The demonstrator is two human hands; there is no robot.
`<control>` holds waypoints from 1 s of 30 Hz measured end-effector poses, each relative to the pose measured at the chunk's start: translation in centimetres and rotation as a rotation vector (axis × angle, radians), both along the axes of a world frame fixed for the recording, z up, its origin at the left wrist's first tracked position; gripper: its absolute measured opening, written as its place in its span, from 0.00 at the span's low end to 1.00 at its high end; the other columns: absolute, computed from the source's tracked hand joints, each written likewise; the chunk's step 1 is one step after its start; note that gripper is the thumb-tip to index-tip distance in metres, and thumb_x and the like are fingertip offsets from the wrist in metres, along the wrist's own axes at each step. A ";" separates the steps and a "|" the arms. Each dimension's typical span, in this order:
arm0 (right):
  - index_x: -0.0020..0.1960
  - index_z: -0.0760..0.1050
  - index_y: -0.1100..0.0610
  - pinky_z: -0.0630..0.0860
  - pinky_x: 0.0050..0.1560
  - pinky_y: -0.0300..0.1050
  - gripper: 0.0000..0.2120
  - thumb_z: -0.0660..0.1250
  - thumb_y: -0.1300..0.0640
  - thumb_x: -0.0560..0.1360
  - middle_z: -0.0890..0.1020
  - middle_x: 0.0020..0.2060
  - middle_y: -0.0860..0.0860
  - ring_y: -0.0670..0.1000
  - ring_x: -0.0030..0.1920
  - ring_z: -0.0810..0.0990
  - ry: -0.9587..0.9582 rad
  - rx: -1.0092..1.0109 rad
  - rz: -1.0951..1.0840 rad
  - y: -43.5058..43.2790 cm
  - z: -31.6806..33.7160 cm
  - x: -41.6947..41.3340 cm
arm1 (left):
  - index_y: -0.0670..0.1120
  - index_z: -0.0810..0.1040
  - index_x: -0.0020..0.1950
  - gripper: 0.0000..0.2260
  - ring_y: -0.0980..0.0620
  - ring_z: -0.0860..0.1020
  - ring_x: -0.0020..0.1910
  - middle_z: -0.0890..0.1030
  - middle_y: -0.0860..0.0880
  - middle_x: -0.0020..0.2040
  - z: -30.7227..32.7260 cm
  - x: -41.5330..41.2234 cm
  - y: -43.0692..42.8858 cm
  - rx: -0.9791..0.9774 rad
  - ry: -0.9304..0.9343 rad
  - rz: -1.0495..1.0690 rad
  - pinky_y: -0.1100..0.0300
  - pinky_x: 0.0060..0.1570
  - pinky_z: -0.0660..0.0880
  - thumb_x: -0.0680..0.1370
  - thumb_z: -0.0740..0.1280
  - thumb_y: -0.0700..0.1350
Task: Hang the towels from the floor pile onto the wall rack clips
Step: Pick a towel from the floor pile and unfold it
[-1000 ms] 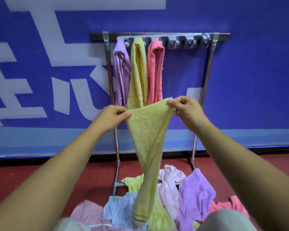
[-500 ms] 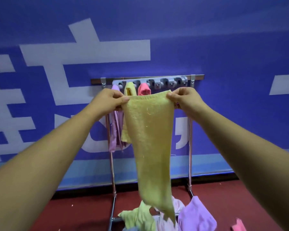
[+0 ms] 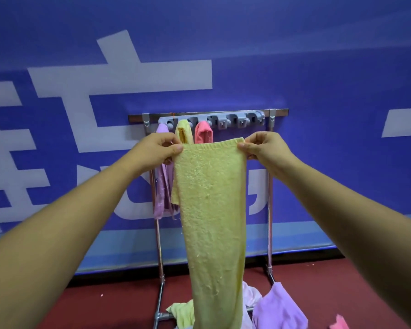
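Both hands hold one yellow towel (image 3: 211,210) up in front of the rack (image 3: 209,115), which stands against the blue wall (image 3: 318,67). The left hand (image 3: 156,150) has its grip closed on the towel's top left corner, thumb and fingers pinching the hem; the right hand (image 3: 262,148) is closed the same way on the top right corner. The top hem is stretched level between them, just below the rack's grey clips (image 3: 233,119), and the rest hangs straight down in a narrowing strip toward the floor (image 3: 105,305).

On the rack, three towels already hang from the left-hand clips: a purple one (image 3: 161,186) at the far left, a yellow one (image 3: 183,131) next, then a pink one (image 3: 203,134). The clips to the right of the pink one are bare.

At the foot of the rack lies the pile (image 3: 278,309) on the red floor, with purple, yellow, pale pink and pink cloths showing.
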State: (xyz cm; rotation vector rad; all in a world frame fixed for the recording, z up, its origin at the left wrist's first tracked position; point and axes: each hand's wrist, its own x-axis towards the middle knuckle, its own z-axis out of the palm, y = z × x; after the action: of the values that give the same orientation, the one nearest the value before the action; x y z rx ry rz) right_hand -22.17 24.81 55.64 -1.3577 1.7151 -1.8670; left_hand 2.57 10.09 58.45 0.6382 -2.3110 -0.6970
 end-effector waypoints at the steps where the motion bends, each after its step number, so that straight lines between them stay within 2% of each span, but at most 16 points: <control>1: 0.50 0.78 0.70 0.80 0.55 0.59 0.11 0.74 0.61 0.75 0.81 0.36 0.54 0.51 0.39 0.79 -0.003 0.013 -0.009 -0.1 -0.1 -0.2 | 0.45 0.81 0.51 0.07 0.53 0.78 0.44 0.82 0.45 0.47 -0.1 0.1 0.0 0.021 -0.023 -0.032 0.62 0.45 0.76 0.81 0.65 0.47; 4: 0.50 0.78 0.69 0.81 0.53 0.57 0.13 0.75 0.60 0.74 0.80 0.35 0.52 0.48 0.36 0.79 0.005 0.048 -0.047 -0.2 -0.3 -0.5 | 0.48 0.79 0.51 0.07 0.56 0.79 0.43 0.81 0.46 0.47 -0.2 0.3 0.4 0.022 -0.123 -0.111 0.61 0.44 0.75 0.81 0.65 0.50; 7: 0.49 0.79 0.65 0.81 0.45 0.47 0.09 0.76 0.61 0.73 0.81 0.37 0.52 0.45 0.33 0.80 0.040 0.064 -0.076 -0.1 -0.4 -0.6 | 0.50 0.77 0.57 0.07 0.56 0.77 0.38 0.79 0.45 0.43 0.0 0.4 0.8 0.186 -0.129 -0.250 0.62 0.41 0.76 0.79 0.68 0.46; 9: 0.49 0.79 0.65 0.81 0.43 0.45 0.09 0.76 0.62 0.72 0.82 0.37 0.53 0.46 0.33 0.80 0.057 0.073 -0.084 -0.1 -0.4 -0.6 | 0.49 0.77 0.58 0.08 0.55 0.76 0.38 0.78 0.48 0.40 0.3 0.4 1.2 0.279 -0.181 -0.368 0.62 0.41 0.76 0.80 0.67 0.42; 12: 0.51 0.80 0.64 0.82 0.42 0.45 0.11 0.77 0.63 0.72 0.82 0.36 0.53 0.47 0.33 0.80 0.073 0.093 -0.091 -0.2 -0.3 -0.2 | 0.44 0.80 0.56 0.07 0.52 0.79 0.45 0.81 0.47 0.45 0.8 0.2 2.2 0.312 -0.299 -0.492 0.60 0.48 0.78 0.80 0.65 0.39; 15: 0.52 0.80 0.65 0.81 0.38 0.41 0.11 0.76 0.63 0.72 0.82 0.37 0.55 0.47 0.32 0.80 0.066 0.086 -0.098 -0.6 -0.3 0.3 | 0.42 0.76 0.64 0.13 0.49 0.81 0.59 0.84 0.45 0.56 0.8 0.0 2.7 0.288 -0.378 -0.565 0.58 0.56 0.78 0.80 0.65 0.36; 16: 0.52 0.80 0.65 0.81 0.37 0.39 0.11 0.76 0.63 0.72 0.82 0.37 0.56 0.47 0.31 0.80 0.065 0.084 -0.105 -0.7 -0.3 0.3 | 0.43 0.76 0.65 0.13 0.49 0.81 0.60 0.83 0.45 0.57 0.7 -0.2 2.9 0.232 -0.385 -0.561 0.57 0.57 0.78 0.81 0.64 0.35; 20: 0.51 0.80 0.65 0.81 0.37 0.39 0.09 0.76 0.63 0.73 0.82 0.37 0.57 0.47 0.31 0.80 0.054 0.100 -0.105 -1.3 -0.6 0.8 | 0.52 0.83 0.55 0.07 0.58 0.82 0.52 0.85 0.56 0.48 0.6 -0.8 3.7 -0.101 -0.277 -0.375 0.60 0.56 0.77 0.80 0.67 0.43; 23: 0.51 0.81 0.66 0.83 0.42 0.43 0.08 0.74 0.64 0.74 0.82 0.39 0.58 0.50 0.36 0.81 0.008 0.093 -0.051 -1.7 -0.8 1.6 | 0.59 0.82 0.49 0.05 0.60 0.76 0.55 0.79 0.59 0.52 0.5 -1.1 3.7 -0.231 -0.149 -0.349 0.60 0.57 0.73 0.79 0.69 0.48; 25: 0.53 0.80 0.66 0.84 0.43 0.43 0.08 0.73 0.65 0.75 0.82 0.42 0.60 0.52 0.38 0.81 -0.019 0.085 0.014 -1.9 -0.6 2.2 | 0.60 0.81 0.47 0.05 0.59 0.75 0.58 0.78 0.58 0.56 0.3 -1.3 3.5 -0.227 -0.107 -0.387 0.58 0.60 0.71 0.79 0.68 0.49; 26: 0.54 0.80 0.66 0.84 0.44 0.43 0.08 0.72 0.66 0.75 0.82 0.43 0.61 0.53 0.39 0.81 -0.021 0.080 0.037 -2.0 -0.5 2.5 | 0.60 0.81 0.47 0.06 0.59 0.76 0.57 0.80 0.59 0.54 0.3 -1.4 3.3 -0.187 -0.098 -0.397 0.57 0.59 0.72 0.79 0.68 0.48; 28: 0.56 0.77 0.64 0.84 0.44 0.46 0.10 0.72 0.67 0.75 0.81 0.41 0.62 0.54 0.38 0.81 -0.010 0.055 0.058 -2.2 -0.3 3.1 | 0.59 0.82 0.48 0.06 0.59 0.79 0.52 0.82 0.57 0.48 0.1 -1.4 3.0 -0.117 -0.079 -0.371 0.54 0.57 0.76 0.79 0.68 0.47; 30: 0.53 0.75 0.61 0.82 0.42 0.48 0.08 0.71 0.67 0.75 0.80 0.36 0.61 0.54 0.35 0.80 0.034 0.025 0.070 -2.3 -0.2 3.5 | 0.56 0.83 0.49 0.04 0.54 0.81 0.51 0.83 0.54 0.47 -0.2 -1.6 2.6 -0.126 -0.024 -0.318 0.50 0.58 0.78 0.78 0.69 0.47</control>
State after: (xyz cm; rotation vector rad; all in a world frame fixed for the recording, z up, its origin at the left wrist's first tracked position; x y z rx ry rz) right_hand -18.64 22.55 55.46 -1.4290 1.6784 -1.7895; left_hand 0.99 12.66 58.23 0.2230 -2.4829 -0.6802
